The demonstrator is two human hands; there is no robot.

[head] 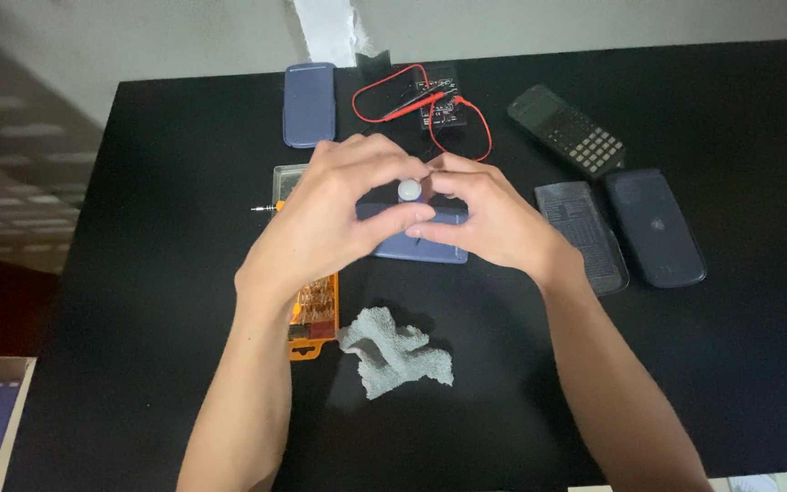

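Gripping a small round grey-white part (pixel 409 189) w/ both hands over a blue-grey casing (pixel 416 244), mid-table (pixel 184 128).

Progress, judged: work looks midway. One calculator seems already apart, since a clear inner panel (pixel 583 235) and a dark back cover (pixel 656 228) lie side by side twd the right edge, and a bit case (pixel 313 314) sits open under the left wrist. Casing under the hands not visibly opened yet; can't tell if any screws are out. Left hand (pixel 325 219) fingers curled narrow, thumb + forefinger pinching the part; right hand (pixel 489 219) fingertips closed on it from the other side. Part is small, domed, pale, prob. a tool cap; its lower end is hidden. Casing flat, blue-grey, rounded corners, mostly covered by the hands. Grey cloth (pixel 395 363) twd the near edge, a meter w/ red leads (pixel 430 105) at the far edge.
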